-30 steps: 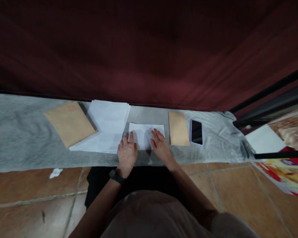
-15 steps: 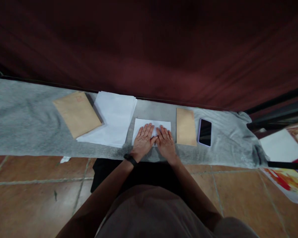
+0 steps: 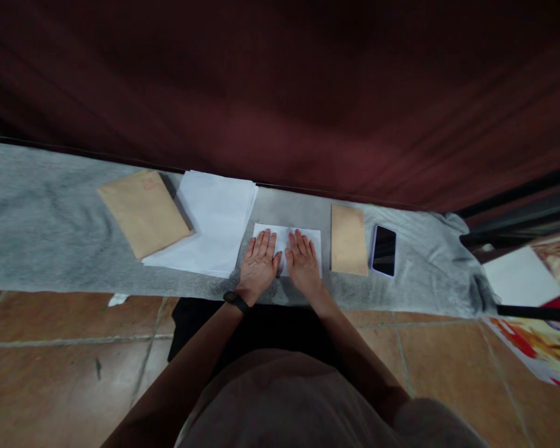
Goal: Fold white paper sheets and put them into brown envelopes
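Head view: left hand (image 3: 260,264) and right hand (image 3: 303,262) rest palm-down on small white paper (image 3: 282,239), fingers straight, narrow gaps, thumbs inward. Paper lies on grey cloth (image 3: 294,205), between sheet stack (image 3: 214,218) and small brown envelope (image 3: 349,239); phone (image 3: 384,251) just right of envelope.

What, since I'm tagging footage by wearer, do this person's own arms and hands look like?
No gloves are worn. The left hand has a black wristband with a dark, rounded case; the right hand has nothing around its wrist. Both forearms are uncovered, and a dull brownish sleeve shows on the right side.
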A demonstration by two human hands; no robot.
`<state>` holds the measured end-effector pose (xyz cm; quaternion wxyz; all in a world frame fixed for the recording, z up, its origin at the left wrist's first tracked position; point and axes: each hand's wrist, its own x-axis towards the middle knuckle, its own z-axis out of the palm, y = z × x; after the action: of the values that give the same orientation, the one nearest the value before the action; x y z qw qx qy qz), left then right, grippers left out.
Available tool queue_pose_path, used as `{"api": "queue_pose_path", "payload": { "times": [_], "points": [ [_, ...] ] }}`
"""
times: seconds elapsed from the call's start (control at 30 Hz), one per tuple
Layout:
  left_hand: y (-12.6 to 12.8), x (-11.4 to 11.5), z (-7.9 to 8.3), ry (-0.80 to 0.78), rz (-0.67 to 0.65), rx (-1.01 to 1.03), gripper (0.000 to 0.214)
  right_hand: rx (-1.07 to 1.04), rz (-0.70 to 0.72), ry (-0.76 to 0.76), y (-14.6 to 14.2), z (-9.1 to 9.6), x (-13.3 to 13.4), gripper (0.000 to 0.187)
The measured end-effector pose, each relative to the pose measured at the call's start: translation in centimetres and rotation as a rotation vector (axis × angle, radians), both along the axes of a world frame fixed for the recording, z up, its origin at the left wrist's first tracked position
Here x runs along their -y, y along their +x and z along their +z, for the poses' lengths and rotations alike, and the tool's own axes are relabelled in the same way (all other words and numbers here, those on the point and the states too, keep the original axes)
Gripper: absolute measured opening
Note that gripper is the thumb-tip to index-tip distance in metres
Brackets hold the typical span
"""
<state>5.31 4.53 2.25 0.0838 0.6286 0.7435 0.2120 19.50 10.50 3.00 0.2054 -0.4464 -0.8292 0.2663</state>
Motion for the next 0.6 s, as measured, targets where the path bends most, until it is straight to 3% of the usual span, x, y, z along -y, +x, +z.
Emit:
{"api": "queue_pose_path", "payload": {
  "times": [0.13,0.43,0.6],
  "points": [
    [-0.2,0.1,-0.3,-0.001,-0.011,-0.01,0.061,0.019,0.003,-0.013,-1.0,-0.6,-0.2,0.051],
    [0.8,-0.5,-0.2,0.027,0.024,0.027,0.059,0.019,-0.073,0.043,1.2,-1.2,-0.3,0.053],
    [2.5,-2.2,0.3,0.003,-0.109,0.01,0.056,0.093,-0.057,0.067,1.1,-1.3,-0.2,0.056]
  ]
}}
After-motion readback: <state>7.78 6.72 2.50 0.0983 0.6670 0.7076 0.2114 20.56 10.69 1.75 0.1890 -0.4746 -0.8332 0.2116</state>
